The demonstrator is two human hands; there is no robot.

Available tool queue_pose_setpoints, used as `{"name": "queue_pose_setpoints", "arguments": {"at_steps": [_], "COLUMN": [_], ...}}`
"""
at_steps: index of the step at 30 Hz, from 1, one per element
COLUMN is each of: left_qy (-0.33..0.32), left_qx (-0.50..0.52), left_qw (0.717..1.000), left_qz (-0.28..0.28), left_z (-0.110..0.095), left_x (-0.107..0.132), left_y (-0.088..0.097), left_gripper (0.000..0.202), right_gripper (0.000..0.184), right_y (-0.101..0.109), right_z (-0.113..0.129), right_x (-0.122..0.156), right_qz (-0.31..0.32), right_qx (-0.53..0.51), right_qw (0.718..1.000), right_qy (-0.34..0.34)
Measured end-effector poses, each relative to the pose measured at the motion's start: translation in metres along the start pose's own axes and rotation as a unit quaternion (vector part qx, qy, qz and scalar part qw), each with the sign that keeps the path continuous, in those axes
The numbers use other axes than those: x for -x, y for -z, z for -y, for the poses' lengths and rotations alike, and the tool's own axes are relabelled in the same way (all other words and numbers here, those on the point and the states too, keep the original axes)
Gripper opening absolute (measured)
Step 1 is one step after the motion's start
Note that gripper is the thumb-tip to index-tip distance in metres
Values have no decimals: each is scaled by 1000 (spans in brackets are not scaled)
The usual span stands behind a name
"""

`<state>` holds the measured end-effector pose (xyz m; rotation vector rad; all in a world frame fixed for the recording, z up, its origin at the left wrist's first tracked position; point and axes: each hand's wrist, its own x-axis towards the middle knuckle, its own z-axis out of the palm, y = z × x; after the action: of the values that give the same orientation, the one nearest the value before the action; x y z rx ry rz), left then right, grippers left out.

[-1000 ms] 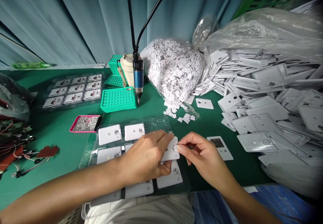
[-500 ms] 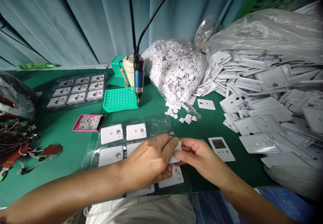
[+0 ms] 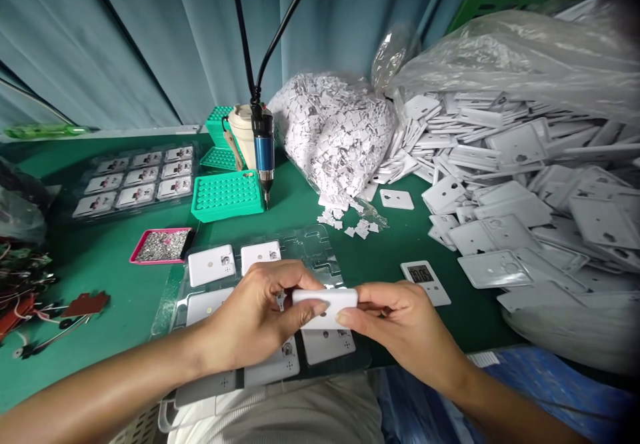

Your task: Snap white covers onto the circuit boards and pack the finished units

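Observation:
A white timer casing (image 3: 327,301) is held up between both hands, one long edge tipped toward me. My left hand (image 3: 270,307) pinches its left end with the thumb on the near face. My right hand (image 3: 395,311) grips the right end, thumb on the front and fingers behind. Beneath them a clear plastic tray (image 3: 313,244) holds several white casings, such as one casing (image 3: 211,265) at its far left and another casing (image 3: 327,345) just under the held piece. Right of my right hand lies a white digital timer (image 3: 425,283) with its display facing up.
An electric screwdriver (image 3: 265,154) hangs over the table by a green perforated block (image 3: 227,196). A pink-rimmed tray of screws (image 3: 163,245) is at left, near circuit boards with wires (image 3: 85,304). A bag of small white pieces (image 3: 335,137) and heaped casings (image 3: 500,231) fill the right.
My left hand has turned, its thumb now on the casing's near face. The casing is tilted up and more of it shows. The whole view has shifted slightly.

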<state>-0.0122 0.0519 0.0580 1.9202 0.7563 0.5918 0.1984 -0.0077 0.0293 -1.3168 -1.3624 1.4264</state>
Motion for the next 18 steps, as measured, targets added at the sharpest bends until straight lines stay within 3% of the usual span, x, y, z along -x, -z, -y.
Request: {"name": "queue_pose_setpoints", "arguments": {"at_steps": [3, 8, 13, 15, 16, 17, 18], "left_qy": [-23, -74, -160, -157, -140, -120, -98], "left_qx": [-4, -30, -91, -147, -176, -207, -242], "left_qw": [1000, 997, 981, 975, 973, 971, 965], "left_qz": [3, 9, 54, 63, 53, 29, -8], "left_z": [4, 10, 6, 7, 10, 14, 21], "left_x": [0, -7, -10, -8, -8, -10, -12], "left_y": [-1, -1, -4, 2, 7, 16, 26], "left_gripper": [8, 12, 16, 33, 46, 54, 54], "right_gripper": [25, 67, 26, 18, 16, 17, 19], "right_y": [11, 29, 24, 28, 33, 41, 51], "right_z": [0, -4, 2, -2, -8, -16, -27], "right_x": [-3, -5, -3, 1, 5, 10, 16], "right_qz": [24, 96, 101, 40, -23, -103, -191], "right_qx": [-18, -130, -9, 103, 181, 269, 352], "right_qw": [999, 986, 994, 994, 982, 953, 905], "right_qy": [-18, -36, -38, 6, 45, 98, 147]}}
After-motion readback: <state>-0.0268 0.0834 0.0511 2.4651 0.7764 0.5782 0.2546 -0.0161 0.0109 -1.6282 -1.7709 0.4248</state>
